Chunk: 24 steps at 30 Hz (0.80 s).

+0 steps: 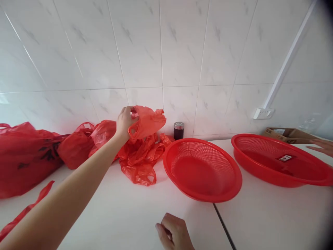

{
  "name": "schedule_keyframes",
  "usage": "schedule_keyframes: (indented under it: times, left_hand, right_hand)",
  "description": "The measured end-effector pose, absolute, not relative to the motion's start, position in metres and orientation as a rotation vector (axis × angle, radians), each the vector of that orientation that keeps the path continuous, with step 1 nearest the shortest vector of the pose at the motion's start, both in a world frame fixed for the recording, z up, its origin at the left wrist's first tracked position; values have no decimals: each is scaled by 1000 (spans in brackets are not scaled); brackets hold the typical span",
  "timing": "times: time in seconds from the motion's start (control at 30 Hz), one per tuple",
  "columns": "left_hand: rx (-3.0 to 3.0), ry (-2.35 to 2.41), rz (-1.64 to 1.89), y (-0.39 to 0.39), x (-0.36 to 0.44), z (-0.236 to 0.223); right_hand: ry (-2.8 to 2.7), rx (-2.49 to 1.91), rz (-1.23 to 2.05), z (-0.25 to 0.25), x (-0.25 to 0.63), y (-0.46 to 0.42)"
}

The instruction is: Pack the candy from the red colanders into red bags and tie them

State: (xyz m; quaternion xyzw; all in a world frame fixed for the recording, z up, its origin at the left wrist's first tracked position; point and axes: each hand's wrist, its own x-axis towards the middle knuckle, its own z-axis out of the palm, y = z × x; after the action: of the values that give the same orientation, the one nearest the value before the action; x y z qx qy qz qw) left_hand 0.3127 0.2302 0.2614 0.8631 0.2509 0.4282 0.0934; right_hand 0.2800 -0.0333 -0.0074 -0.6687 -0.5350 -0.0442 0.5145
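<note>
My left hand (126,121) reaches forward, its fingers closed on a thin red plastic bag (148,121) held up near the wall. Directly under that bag lies a crumpled heap of more red plastic bags (140,163). My right hand (175,231) is at the bottom, curled into a loose fist over the white tabletop, with nothing seen in it. In front of it is a round red plastic colander (200,173) with a perforated side; nothing lies in it.
Filled red bags (28,156) stand at the left. A dark jar with a silver lid (179,131) is by the wall. At right are a larger red basin (273,163) with a label, a cardboard box (288,134), a wall socket (263,113) and another person's hand (322,146).
</note>
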Motion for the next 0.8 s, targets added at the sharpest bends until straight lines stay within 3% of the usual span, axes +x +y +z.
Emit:
schedule_keyframes:
  times: [0.17, 0.33, 0.5, 0.6, 0.8]
  left_hand:
    - [2671, 595, 1115, 171, 258, 248]
    - [2655, 376, 630, 118, 215, 224]
    - [2378, 387, 403, 112, 182, 210]
    - [2224, 488, 320, 119, 169, 191]
    - [1869, 846, 447, 108, 133, 118]
  right_hand:
    - [-1223, -1260, -337, 100, 273, -55]
    - [-1280, -1232, -480, 184, 270, -53]
    - [-1518, -1946, -399, 157, 289, -28]
    - [-1643, -2090, -326, 125, 292, -27]
    - [-1483, -2248, 493, 74, 278, -34]
